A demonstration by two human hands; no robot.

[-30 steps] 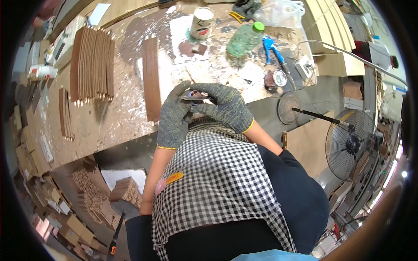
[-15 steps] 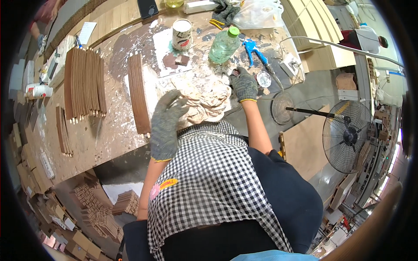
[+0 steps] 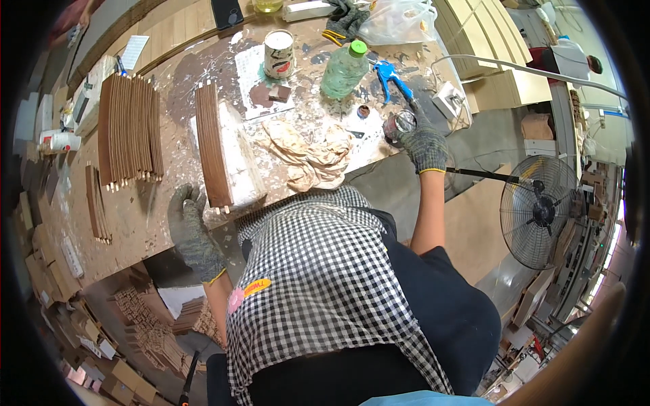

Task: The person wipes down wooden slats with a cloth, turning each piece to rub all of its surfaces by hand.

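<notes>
My left hand (image 3: 194, 233), in a grey knit glove, hangs at the bench's front edge with its fingers loosely apart and nothing visible in them. Just right of it, a row of brown wooden slats (image 3: 214, 149) with pale pegged ends lies against a white block (image 3: 240, 169). At the bench's right edge my gloved right hand (image 3: 423, 142) is closed round the side of a small round jar (image 3: 391, 128) with dark contents. Left of that jar sits a small round brown-filled cap (image 3: 363, 111). A crumpled, stained cloth (image 3: 315, 152) lies between my hands.
Beyond are a green-capped bottle (image 3: 345, 71), a paint-smeared can (image 3: 279, 55), a blue-handled tool (image 3: 391, 78) and a white power box (image 3: 448, 101) with a cable. More slats (image 3: 128, 128) stand left. A large fan (image 3: 542, 211) is at right; a person (image 3: 572, 59) is farther off.
My left hand has moved left and down, away from the cloth to beyond the slats. My right hand has shifted right and taken hold of the small jar, uncovering the brown-filled cap.
</notes>
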